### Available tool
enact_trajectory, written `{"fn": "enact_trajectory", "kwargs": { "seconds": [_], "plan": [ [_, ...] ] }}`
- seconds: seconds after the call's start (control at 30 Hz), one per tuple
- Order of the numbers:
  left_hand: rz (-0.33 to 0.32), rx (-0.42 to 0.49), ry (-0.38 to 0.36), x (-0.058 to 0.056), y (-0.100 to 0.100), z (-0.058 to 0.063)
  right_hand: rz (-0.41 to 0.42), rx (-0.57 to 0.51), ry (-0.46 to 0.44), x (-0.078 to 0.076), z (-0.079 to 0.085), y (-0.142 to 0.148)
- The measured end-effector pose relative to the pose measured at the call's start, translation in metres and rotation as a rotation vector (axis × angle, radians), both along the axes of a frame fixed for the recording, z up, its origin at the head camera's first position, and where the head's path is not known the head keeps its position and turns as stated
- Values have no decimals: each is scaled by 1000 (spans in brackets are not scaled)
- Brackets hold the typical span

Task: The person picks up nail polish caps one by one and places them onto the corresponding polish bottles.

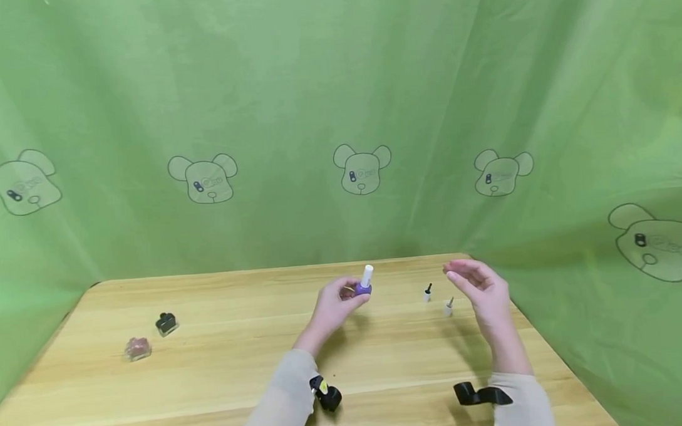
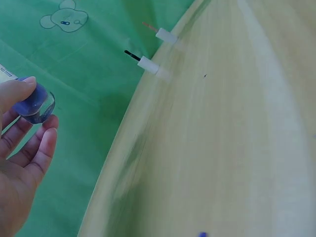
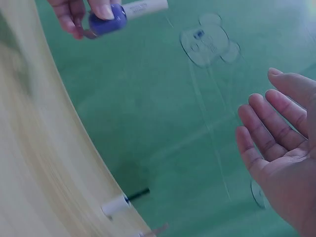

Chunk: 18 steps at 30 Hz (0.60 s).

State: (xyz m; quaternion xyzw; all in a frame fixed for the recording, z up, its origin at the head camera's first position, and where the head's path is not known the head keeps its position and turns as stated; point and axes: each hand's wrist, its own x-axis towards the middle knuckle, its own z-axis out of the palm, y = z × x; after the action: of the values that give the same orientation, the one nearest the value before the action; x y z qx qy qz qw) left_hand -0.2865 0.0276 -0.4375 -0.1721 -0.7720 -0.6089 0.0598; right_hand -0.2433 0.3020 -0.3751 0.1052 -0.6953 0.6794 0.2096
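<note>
My left hand pinches a purple nail polish bottle by its glass body, above the table. Its white cap points up and is on the bottle. In the left wrist view, thumb and fingers lie around the glass of the bottle. To the right, my right hand is raised with nothing in it, fingers loosely bent in the right wrist view. Near it on the table stand two white caps with their brushes up, one brush cap with a dark brush, the other brush cap with a pinkish one.
On the left part of the wooden table sit two bottles without caps, a black nail polish bottle and a pink nail polish bottle. A green curtain with bear drawings hangs behind and at both sides.
</note>
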Motion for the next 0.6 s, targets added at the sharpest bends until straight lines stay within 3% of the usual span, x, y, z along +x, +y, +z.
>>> {"fn": "enact_trajectory", "kwargs": {
  "seconds": [0.2, 0.6],
  "plan": [
    [-10, -12, 0, -17, 7, -2, -69, -67, -42, -1, -5, 22],
    [-13, -27, -32, -46, 21, -11, -41, -55, -94, -5, -28, 53]
  ]
}}
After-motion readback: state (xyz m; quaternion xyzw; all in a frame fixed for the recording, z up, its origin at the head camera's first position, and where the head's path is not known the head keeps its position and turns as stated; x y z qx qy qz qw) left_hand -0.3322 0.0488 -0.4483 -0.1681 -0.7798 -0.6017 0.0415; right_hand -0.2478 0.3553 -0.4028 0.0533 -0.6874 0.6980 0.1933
